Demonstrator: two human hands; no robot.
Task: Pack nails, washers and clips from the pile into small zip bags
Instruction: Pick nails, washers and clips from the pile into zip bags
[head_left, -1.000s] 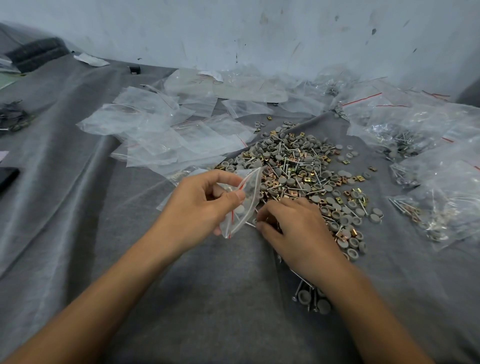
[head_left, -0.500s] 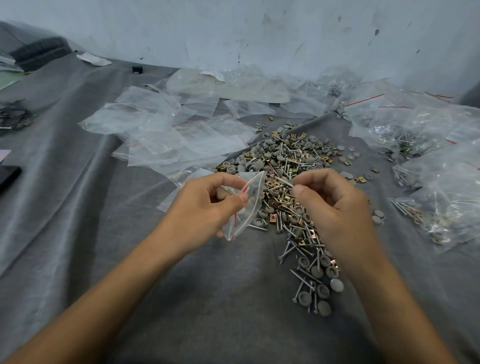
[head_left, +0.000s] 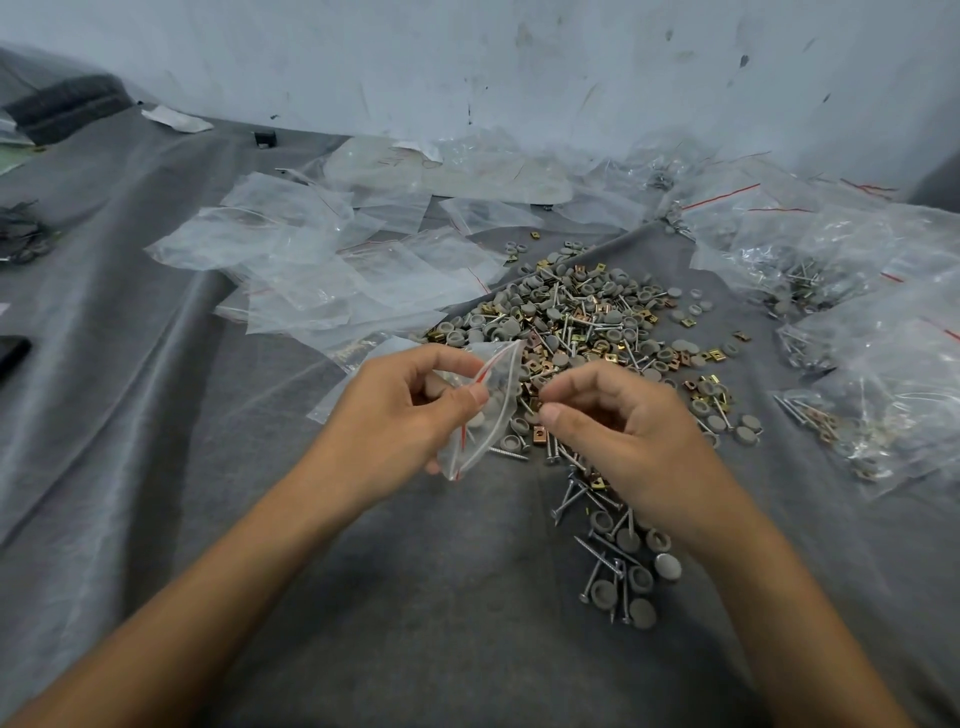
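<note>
Head view: left hand (head_left: 395, 415) pinches the zip bag (head_left: 493, 400); right hand (head_left: 623, 431) curls just beside it, nearer than the pile (head_left: 582, 312); cannot tell if it grips anything.

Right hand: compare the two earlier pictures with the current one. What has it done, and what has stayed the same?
The right hand rose off the pile, where it was picking, and now sits close beside the small zip bag, fingertips pinched; what they carry is too small to tell. The left hand held the bag in place throughout; the pile looks much the same.
</note>
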